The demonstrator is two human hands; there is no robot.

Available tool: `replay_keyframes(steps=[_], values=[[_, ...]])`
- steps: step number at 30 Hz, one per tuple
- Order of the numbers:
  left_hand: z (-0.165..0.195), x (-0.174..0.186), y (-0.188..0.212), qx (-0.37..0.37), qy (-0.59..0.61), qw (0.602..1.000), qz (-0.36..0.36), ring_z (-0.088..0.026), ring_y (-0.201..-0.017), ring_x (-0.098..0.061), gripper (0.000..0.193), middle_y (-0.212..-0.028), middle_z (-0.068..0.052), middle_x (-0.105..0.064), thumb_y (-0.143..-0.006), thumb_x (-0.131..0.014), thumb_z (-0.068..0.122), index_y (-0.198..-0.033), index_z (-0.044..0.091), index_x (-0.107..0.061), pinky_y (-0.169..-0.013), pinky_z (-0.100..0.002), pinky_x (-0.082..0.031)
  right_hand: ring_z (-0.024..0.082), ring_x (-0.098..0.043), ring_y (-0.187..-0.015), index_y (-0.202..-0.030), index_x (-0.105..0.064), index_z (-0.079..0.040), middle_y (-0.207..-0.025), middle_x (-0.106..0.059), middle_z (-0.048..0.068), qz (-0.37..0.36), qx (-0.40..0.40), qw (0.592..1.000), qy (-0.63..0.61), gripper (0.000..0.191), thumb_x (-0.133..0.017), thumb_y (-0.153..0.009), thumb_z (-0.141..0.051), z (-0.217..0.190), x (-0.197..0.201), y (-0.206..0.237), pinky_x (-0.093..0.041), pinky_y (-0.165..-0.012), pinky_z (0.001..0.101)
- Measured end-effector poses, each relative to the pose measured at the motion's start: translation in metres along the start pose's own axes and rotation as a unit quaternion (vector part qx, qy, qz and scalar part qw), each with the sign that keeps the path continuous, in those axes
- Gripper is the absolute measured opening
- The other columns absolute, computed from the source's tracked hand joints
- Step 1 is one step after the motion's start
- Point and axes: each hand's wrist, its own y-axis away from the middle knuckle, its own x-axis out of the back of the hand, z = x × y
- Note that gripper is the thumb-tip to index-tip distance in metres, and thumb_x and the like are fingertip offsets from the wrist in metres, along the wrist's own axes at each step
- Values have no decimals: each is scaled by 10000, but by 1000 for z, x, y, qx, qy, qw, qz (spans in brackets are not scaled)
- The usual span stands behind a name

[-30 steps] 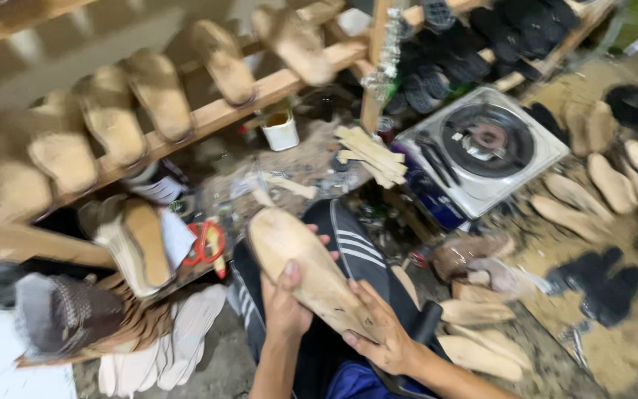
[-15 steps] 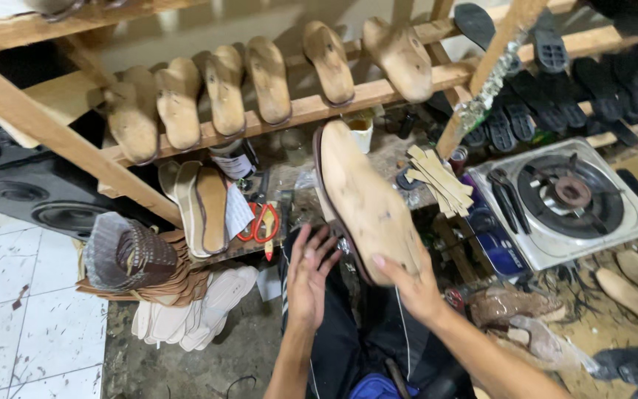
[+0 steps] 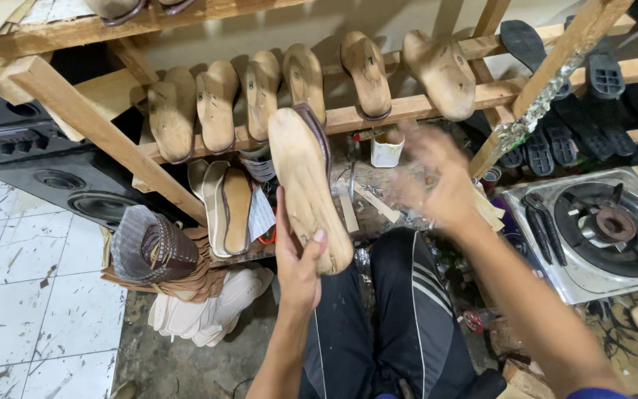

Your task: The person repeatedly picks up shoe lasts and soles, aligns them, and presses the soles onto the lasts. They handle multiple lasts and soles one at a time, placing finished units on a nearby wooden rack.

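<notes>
My left hand (image 3: 298, 258) grips the heel end of a wooden shoe last (image 3: 306, 186), sole side up, with a brown strip along its right edge. It points toward the wooden rack (image 3: 378, 112). My right hand (image 3: 437, 177) is blurred, raised in front of the rack's lower shelf with fingers spread and nothing in it. A small white cup (image 3: 387, 148) stands just left of that hand. Several other wooden lasts (image 3: 219, 103) lie in a row on the rack's rail.
A gas stove (image 3: 599, 229) with pliers on it stands at the right. Black soles (image 3: 599, 81) hang on the rack's right side. A black speaker (image 3: 75, 196) and a woven-strap shoe upper (image 3: 153, 247) are at the left, insoles (image 3: 227, 207) beside them. My dark trousers (image 3: 400, 318) fill the foreground.
My right hand let go of the last and reached forward toward the rack. The last passed fully to my left hand and shifted left. My view turned slightly left.
</notes>
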Motion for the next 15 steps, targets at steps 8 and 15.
replay_keyframes(steps=[8,15], values=[[-20,-9,2,62,77,995,-6,-248,-1471,-410,867,-1617,-146,-381,-888,-653,51,-1641,37,-222,-1206,-379,-334,457,-706,-1036,-1253,-610,124,-1107,-684,321,102,-55,981,155,423,-755,-902,-63,199,1,-89,-558,-922,474],[1,12,-3,79,36,996,6,-257,-1434,-451,865,-1584,-149,-421,-881,-656,80,-1631,32,-226,-1180,-386,-363,526,-530,-1242,-1349,-516,113,-1393,-549,391,184,15,909,374,597,-797,-887,-141,210,13,-89,-430,-1092,576]])
